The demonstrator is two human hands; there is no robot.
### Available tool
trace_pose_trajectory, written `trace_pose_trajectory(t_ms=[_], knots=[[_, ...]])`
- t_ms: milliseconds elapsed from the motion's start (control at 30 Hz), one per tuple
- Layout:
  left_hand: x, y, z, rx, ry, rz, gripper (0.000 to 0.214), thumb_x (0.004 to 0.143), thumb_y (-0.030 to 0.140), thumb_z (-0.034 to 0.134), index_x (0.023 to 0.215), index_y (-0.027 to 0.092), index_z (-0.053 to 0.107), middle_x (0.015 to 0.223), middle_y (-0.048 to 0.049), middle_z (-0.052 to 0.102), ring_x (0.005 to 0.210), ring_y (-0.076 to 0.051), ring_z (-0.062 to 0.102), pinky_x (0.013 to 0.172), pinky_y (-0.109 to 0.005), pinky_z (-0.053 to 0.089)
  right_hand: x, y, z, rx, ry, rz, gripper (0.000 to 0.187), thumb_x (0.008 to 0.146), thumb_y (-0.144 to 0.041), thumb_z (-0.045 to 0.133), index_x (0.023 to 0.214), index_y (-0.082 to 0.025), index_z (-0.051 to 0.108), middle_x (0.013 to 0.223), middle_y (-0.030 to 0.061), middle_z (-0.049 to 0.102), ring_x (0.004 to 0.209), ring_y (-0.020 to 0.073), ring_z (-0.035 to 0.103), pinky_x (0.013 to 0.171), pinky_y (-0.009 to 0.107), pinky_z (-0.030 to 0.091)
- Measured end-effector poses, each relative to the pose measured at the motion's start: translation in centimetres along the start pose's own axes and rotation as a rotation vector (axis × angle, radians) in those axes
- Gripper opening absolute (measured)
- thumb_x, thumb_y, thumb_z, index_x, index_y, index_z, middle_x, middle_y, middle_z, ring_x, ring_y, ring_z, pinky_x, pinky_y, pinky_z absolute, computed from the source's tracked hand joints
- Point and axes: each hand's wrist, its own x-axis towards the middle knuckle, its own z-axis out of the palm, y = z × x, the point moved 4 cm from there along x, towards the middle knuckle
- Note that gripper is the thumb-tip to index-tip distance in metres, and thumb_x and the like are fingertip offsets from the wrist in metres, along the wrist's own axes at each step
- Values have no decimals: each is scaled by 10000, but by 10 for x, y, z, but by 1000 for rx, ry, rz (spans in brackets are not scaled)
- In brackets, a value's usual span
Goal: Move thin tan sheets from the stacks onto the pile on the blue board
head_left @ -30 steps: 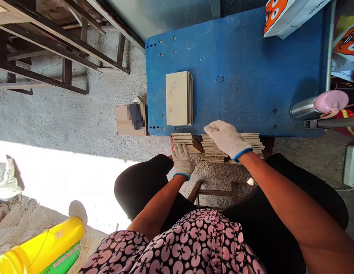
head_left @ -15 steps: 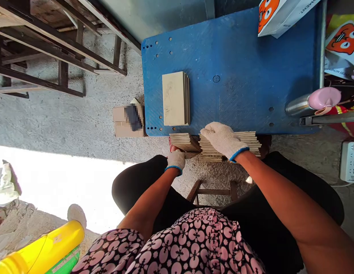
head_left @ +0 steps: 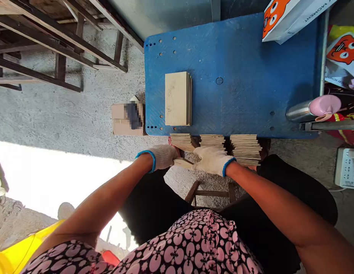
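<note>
In white knit gloves with blue cuffs, both my hands meet below the table's near edge. My left hand (head_left: pixel 163 156) is closed on one end of a thin beige board (head_left: pixel 182 163). At its other end, the fingers of my right hand (head_left: pixel 209 160) close around it. Right behind them stands a left stack of thin boards (head_left: pixel 180 139). A middle stack (head_left: pixel 211 140) is partly hidden by my right hand, and a right stack (head_left: pixel 244 148) rises beside that wrist. Another pile of boards (head_left: pixel 177 99) lies flat on the blue table (head_left: pixel 239 72).
A steel flask with a pink lid (head_left: pixel 314 107) lies near the table's right end, below a printed paper bag (head_left: pixel 291 19). A cardboard box (head_left: pixel 128 120) is on the floor to the left. Wooden frames (head_left: pixel 62 45) stand at upper left, and a power strip (head_left: pixel 347 168) lies at right.
My right hand has left the right-hand stacks and moved left to the board. My left hand has shifted left and turned, and the board now spans both hands.
</note>
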Motion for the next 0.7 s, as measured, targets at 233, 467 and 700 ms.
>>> trace_pose_trajectory(t_ms=[233,467,700], knots=[[-30,17,-49,97,-45,89,130,745,217,619,664,243,717,571,-5,565,609,-193,559,699,-317,409,4,-8,15,45,-18,-142,326,966,-486,552,1130,-277,741,1098,77,753,939,266,685,742,333,445],[-9,-4,-73,-89,102,167,281,724,228,675,982,238,787,857,-17,726,882,-212,688,855,-298,483,4,-7,-1,65,135,-122,281,955,-472,618,1055,-237,736,985,89,738,850,248,669,713,326,457],[13,-41,-26,-602,1052,84,1122,693,472,822,1610,177,247,1499,-169,493,1374,-313,513,1131,-426,447,4,9,-38,227,275,27,193,954,-354,594,922,-219,729,945,74,736,861,215,636,728,301,438]])
